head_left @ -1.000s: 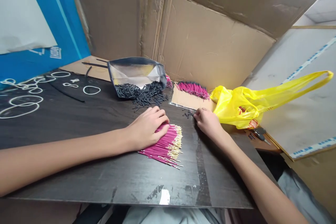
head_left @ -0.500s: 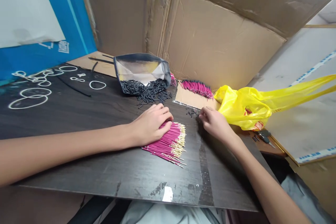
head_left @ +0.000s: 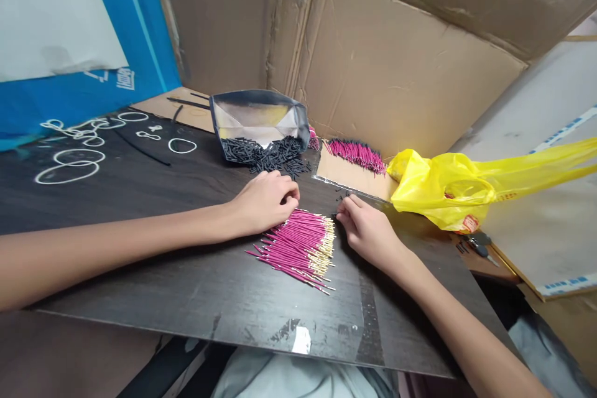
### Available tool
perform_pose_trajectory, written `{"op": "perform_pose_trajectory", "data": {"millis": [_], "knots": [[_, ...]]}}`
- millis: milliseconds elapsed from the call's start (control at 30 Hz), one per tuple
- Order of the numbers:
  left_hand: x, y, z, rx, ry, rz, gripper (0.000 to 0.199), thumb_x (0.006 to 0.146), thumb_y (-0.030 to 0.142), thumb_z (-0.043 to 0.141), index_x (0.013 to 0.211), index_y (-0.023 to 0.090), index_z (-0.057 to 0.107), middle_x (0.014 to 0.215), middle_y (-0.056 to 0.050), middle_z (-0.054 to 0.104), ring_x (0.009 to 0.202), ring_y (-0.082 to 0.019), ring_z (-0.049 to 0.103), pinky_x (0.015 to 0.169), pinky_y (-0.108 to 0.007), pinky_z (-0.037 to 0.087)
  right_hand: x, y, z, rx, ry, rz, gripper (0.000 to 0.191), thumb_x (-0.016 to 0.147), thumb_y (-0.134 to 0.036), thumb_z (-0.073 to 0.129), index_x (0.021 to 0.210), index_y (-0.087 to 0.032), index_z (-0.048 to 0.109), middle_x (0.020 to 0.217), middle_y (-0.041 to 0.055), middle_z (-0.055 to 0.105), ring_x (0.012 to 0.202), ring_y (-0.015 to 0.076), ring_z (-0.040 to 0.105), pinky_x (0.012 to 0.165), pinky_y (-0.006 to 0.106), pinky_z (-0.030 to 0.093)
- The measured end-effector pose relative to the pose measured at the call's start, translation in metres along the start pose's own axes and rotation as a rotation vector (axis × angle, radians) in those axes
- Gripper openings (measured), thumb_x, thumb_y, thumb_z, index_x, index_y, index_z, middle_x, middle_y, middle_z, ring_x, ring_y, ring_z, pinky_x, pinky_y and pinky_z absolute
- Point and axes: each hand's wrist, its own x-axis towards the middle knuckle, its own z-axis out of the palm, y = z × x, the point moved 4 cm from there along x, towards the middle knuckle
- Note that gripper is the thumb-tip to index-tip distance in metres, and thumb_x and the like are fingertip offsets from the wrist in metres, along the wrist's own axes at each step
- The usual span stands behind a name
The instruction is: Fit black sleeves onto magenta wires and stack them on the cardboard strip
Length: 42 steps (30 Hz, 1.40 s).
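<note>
Many magenta wires with gold tips (head_left: 298, 242) lie fanned out on the dark table. At their upper left edge rests my left hand (head_left: 268, 199), its fingers curled together; what they pinch is hidden. My right hand (head_left: 366, 227) is just right of the gold tips, fingers closed in a pinch near a few small black pieces (head_left: 342, 193); anything between the fingertips is too small to make out. Behind my left hand, an open bag (head_left: 256, 115) spills short black tubes (head_left: 275, 154). More magenta wires with black ends (head_left: 357, 155) lie on a cardboard piece (head_left: 347, 178).
White rubber bands (head_left: 69, 168) and a black strip lie on the table's left. A yellow plastic bag (head_left: 433, 193) stands at the right, with a dark-handled tool (head_left: 480, 245) beyond it. Cardboard walls (head_left: 410, 62) rise behind. The table's front edge runs below my forearms.
My right hand has moved left, closer to the gold tips. My left hand has drawn back from on top of the wires to their upper left edge. The view has shifted slightly.
</note>
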Motion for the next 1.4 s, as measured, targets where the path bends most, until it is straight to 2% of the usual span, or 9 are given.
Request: {"op": "perform_pose_trajectory", "data": {"millis": [200,433,667,933,1167,1300,1400], "knots": [[0.001,-0.002,-0.01,-0.178,-0.158,-0.058,0.021,0.082,0.023,0.055,0.091,0.022,0.074,0.087,-0.002,0.071,0.078,-0.018,0.063,0.075,-0.03,0.044,0.0,0.004,0.0,-0.013,-0.002,0.008,0.007,0.099,-0.021,0.046,0.093,-0.021,0.048,0.097,0.0043,0.061,0.086,0.0194,0.061,0.071,0.03,0.043],[0.004,-0.009,-0.002,-0.23,-0.251,0.004,0.021,0.09,0.025,0.054,0.098,0.021,0.073,0.096,-0.004,0.073,0.087,-0.019,0.065,0.079,-0.03,0.044,0.0,0.0,0.002,-0.026,-0.036,-0.009,0.006,0.099,-0.021,0.046,0.093,-0.021,0.048,0.098,0.0042,0.062,0.091,0.0208,0.061,0.073,0.031,0.043],[0.0,-0.008,0.001,-0.237,-0.194,0.085,0.021,0.094,0.023,0.05,0.099,0.02,0.071,0.103,-0.004,0.07,0.102,-0.021,0.059,0.092,-0.034,0.041,-0.002,0.001,0.003,-0.018,-0.039,-0.002,0.006,0.099,-0.022,0.047,0.093,-0.021,0.049,0.096,0.0042,0.062,0.088,0.0199,0.06,0.072,0.03,0.043],[-0.005,0.006,-0.003,-0.196,-0.177,0.154,0.025,0.093,0.041,0.057,0.093,0.02,0.071,0.099,-0.003,0.067,0.1,-0.021,0.054,0.091,-0.034,0.039,-0.001,-0.002,-0.002,0.045,-0.038,-0.052,0.007,0.099,-0.021,0.049,0.092,-0.021,0.052,0.094,0.0025,0.06,0.084,0.0175,0.058,0.073,0.028,0.043],[-0.009,0.01,0.002,-0.153,-0.19,0.165,0.041,0.094,0.055,0.055,0.115,0.022,0.066,0.106,-0.004,0.064,0.102,-0.023,0.051,0.092,-0.036,0.037,-0.002,-0.004,-0.007,0.042,-0.029,-0.053,0.008,0.098,-0.022,0.052,0.093,-0.021,0.057,0.092,0.0023,0.063,0.079,0.0159,0.058,0.068,0.027,0.042],[-0.011,0.011,0.006,-0.175,-0.199,0.215,0.035,0.097,0.052,0.053,0.108,0.023,0.068,0.107,-0.003,0.064,0.106,-0.022,0.051,0.095,-0.036,0.034,-0.002,-0.002,-0.008,0.045,0.0,-0.039,0.01,0.099,-0.022,0.052,0.099,-0.022,0.062,0.095,0.0028,0.065,0.082,0.0166,0.061,0.068,0.027,0.043],[-0.011,0.012,0.008,-0.205,-0.177,0.249,0.029,0.098,0.046,0.053,0.106,0.022,0.067,0.105,-0.002,0.064,0.105,-0.021,0.052,0.095,-0.035,0.034,-0.002,-0.004,-0.011,0.131,0.014,-0.056,0.014,0.101,-0.024,0.05,0.102,-0.022,0.064,0.098,0.0035,0.066,0.089,0.0173,0.061,0.074,0.028,0.045]]}}
